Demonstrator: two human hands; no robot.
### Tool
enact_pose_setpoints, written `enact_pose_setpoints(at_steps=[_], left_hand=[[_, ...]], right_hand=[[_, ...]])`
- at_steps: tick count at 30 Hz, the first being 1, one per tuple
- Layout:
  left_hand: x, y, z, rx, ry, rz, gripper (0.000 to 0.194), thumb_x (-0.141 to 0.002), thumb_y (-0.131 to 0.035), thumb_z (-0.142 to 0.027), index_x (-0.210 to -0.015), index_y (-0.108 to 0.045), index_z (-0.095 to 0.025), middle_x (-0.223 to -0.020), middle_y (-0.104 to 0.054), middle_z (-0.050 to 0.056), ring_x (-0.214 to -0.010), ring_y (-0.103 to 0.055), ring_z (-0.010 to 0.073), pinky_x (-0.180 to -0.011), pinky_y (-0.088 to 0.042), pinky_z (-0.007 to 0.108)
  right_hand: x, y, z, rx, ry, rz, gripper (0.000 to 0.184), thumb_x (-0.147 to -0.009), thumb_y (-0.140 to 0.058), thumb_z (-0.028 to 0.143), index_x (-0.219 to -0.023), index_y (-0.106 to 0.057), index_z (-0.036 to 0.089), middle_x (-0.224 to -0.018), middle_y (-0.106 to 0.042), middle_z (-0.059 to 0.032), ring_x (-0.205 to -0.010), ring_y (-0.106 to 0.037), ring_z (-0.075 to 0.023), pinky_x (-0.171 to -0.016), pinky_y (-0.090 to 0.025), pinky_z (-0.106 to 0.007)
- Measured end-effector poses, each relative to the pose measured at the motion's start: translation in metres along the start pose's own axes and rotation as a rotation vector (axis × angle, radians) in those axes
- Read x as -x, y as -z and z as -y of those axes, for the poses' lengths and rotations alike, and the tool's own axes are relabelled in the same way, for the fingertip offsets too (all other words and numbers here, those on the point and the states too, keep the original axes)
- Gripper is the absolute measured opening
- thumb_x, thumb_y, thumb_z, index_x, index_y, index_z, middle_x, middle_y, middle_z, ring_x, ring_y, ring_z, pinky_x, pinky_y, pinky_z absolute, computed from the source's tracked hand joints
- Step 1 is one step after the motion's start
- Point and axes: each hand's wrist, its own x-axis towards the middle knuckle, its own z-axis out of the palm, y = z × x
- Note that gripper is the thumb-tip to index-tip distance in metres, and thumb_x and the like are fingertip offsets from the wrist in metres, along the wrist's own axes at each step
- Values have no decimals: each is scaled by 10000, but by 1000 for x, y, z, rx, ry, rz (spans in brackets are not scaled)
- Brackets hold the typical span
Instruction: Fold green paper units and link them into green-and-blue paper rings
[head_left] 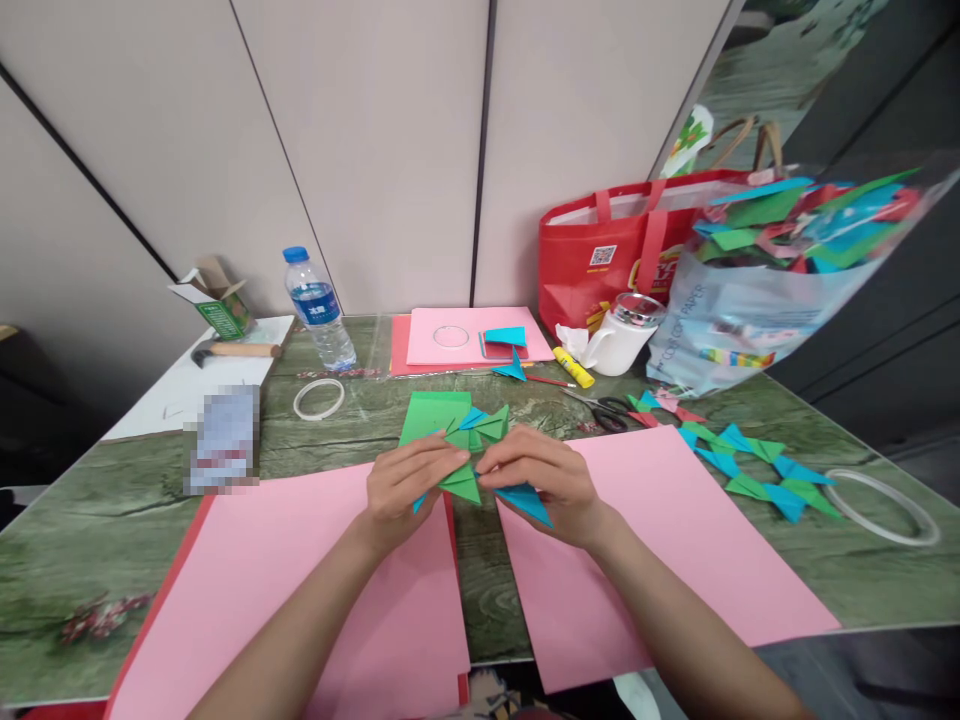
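Observation:
In the middle of the view, my left hand [411, 485] is closed on a chain of folded green and blue paper pieces [462, 482]. My right hand [551, 480] pinches a folded blue paper piece [529, 503] against the chain's right side. The fingertips of both hands almost meet, and they hide where the pieces join. Just behind lies a green paper sheet [431, 412]. Beneath my forearms are pink sheets on the left [337, 580] and pink sheets on the right [660, 530]. A ring of joined blue and green folded pieces [750, 487] lies at the right.
A water bottle [321, 312], tape roll [319, 399] and hammer [236, 349] stand or lie at the left. Toward the back right are scissors [606, 409], a glue stick [574, 368], a white mug [628, 335], a red bag [577, 260] and a plastic bag of folded paper [720, 320].

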Motion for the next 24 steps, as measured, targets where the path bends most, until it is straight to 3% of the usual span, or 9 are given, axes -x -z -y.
enact_pose_setpoints(at_steps=[24], left_hand=[[-5, 2, -5, 3, 4, -9, 317, -784, -484, -51, -1060, -591, -162, -846, -693, 67, -881, -631, 179, -796, -535, 360]], right_hand=[[5, -3, 1, 5, 27, -44, 243, -761, -556, 48, -948, -624, 189, -879, -679, -76, -768, -610, -165, -655, -495, -327]])
